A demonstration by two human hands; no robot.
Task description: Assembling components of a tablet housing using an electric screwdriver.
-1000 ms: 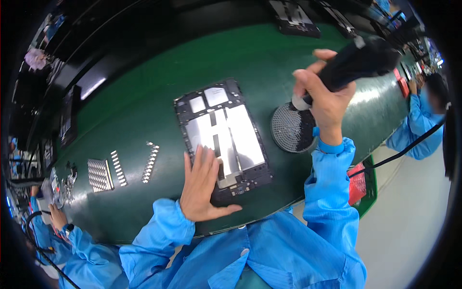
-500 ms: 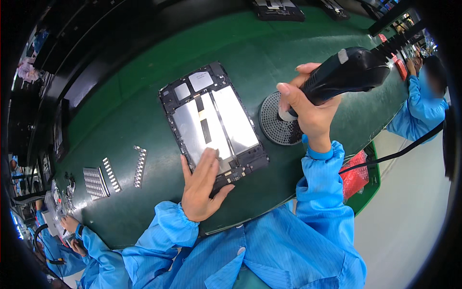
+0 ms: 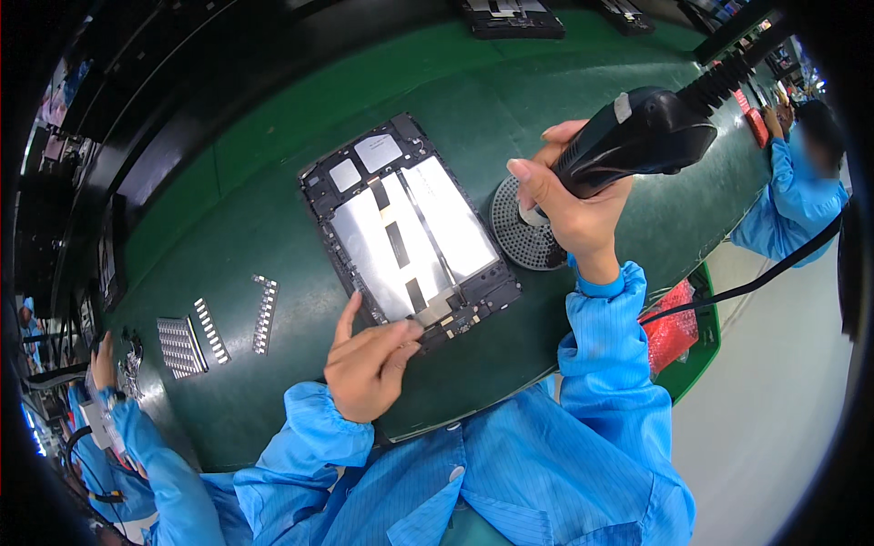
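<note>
An opened tablet (image 3: 446,218), its silver battery cells and dark circuit boards bared, lies on the green mat. My left hand (image 3: 369,364) is at its near left corner, one finger stretched along the side edge, the thumb and other fingers closed on the near edge. My right hand (image 3: 587,214) is wrapped round a black electric screwdriver (image 3: 637,141) with a ribbed cable sleeve, held tilted. Beneath that hand is a round grey tray (image 3: 523,241) full of small holes, partly covered by the hand. The screwdriver's tip is hidden.
Strips of small parts (image 3: 263,314) and a stacked block of them (image 3: 180,346) lie left. A green bin (image 3: 706,341) with red bubble wrap (image 3: 672,328) stands at right, a black cable (image 3: 756,282) crossing it. Other tablets (image 3: 514,18) lie at the back. Co-workers sit both sides.
My left hand has slid from lying flat on the battery to the near left edge, fingers drawn together. The tablet has turned slightly. The screwdriver and right hand have shifted a little left.
</note>
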